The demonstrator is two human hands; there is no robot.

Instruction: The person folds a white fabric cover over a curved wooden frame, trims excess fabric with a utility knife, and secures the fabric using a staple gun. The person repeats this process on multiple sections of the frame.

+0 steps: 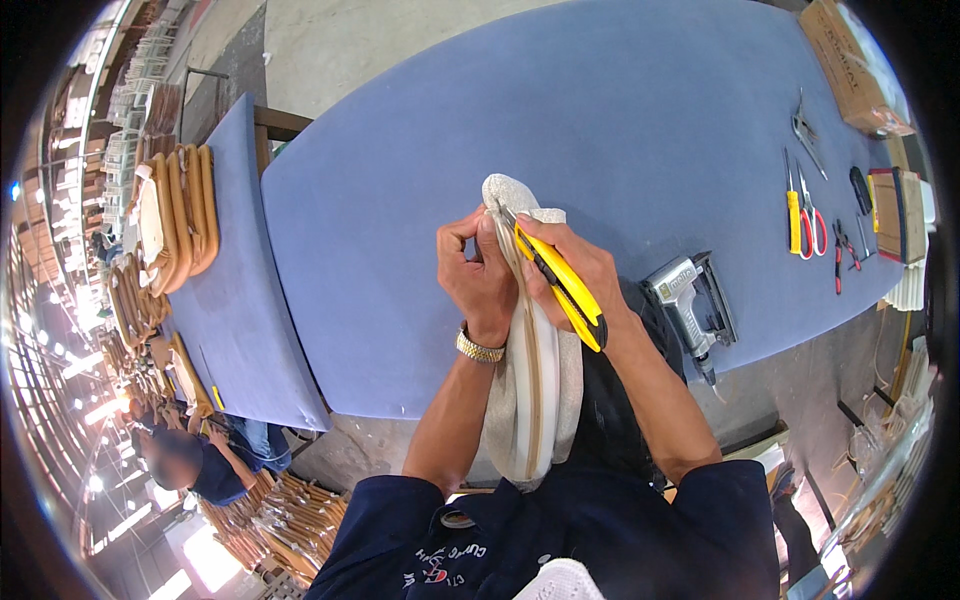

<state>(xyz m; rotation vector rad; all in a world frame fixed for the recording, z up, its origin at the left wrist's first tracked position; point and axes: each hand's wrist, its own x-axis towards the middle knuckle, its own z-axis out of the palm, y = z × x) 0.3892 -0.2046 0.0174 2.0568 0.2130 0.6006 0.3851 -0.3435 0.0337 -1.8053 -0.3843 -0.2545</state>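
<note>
A beige fabric-covered seat pad (pixel 568 390) stands on edge between my forearms, its far end over the blue padded table (pixel 400 150). Along its side facing up run a white band and a tan strip. My left hand (pixel 478 275), with a gold watch at the wrist, is closed on the pad's edge near the far end, thumb and fingers pinching the fabric. In my right hand (pixel 585 262) is a yellow and black utility knife (pixel 563 285). Its tip touches or nearly touches the fabric beside my left fingertips; exact contact is hard to make out.
A silver staple gun (pixel 690 300) lies right of my right forearm. Farther right are a yellow screwdriver (pixel 793 220), red-handled scissors (pixel 812 225), pliers (pixel 842 255) and a cardboard box (pixel 850 70). Stacked wooden frames (pixel 185 220) sit on the left table; a person (pixel 215 465) works beyond.
</note>
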